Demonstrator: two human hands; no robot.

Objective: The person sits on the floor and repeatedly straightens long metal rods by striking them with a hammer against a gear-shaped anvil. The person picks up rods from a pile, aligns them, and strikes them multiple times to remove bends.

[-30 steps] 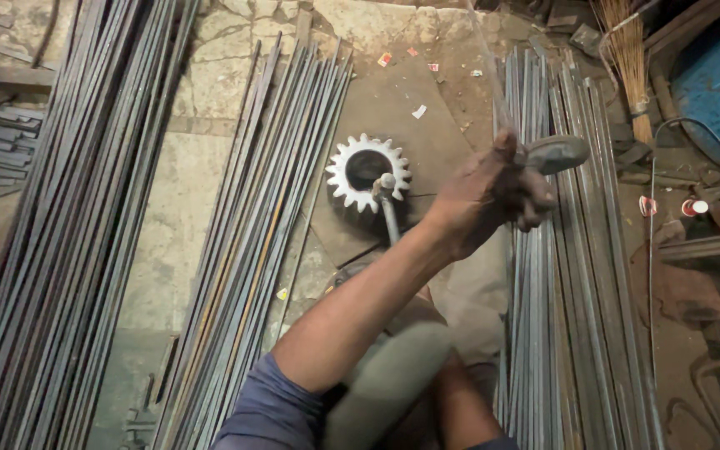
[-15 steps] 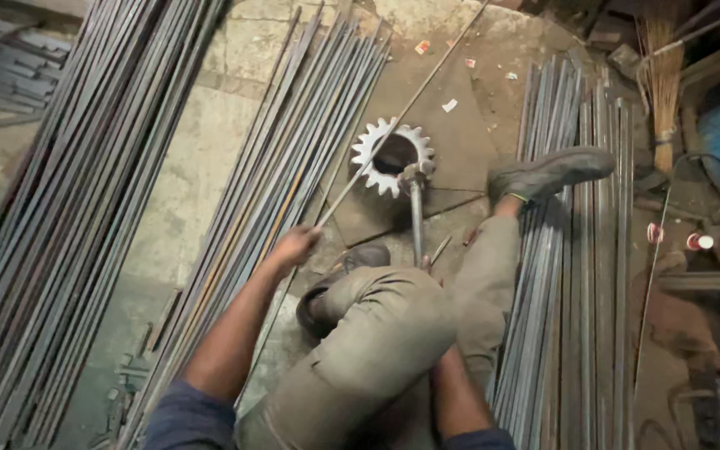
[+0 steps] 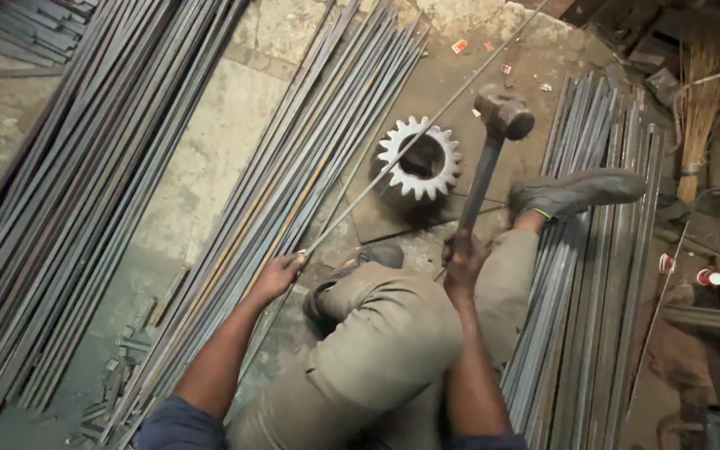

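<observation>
The gear wheel (image 3: pixel 420 158) lies on the floor (image 3: pixel 210 150) ahead of the person's bent legs, between two heaps of rods. A long heap of rods (image 3: pixel 293 192) lies to its left, another (image 3: pixel 593 275) to its right, under the shoe (image 3: pixel 572 192). A thin rod (image 3: pixel 393 162) crosses over the gear wheel, its near end in the left hand (image 3: pixel 277 275). The hammer (image 3: pixel 493 142), gripped by the right hand (image 3: pixel 462 260), stands raised just right of the gear wheel. A broom (image 3: pixel 693 125) lies far right.
</observation>
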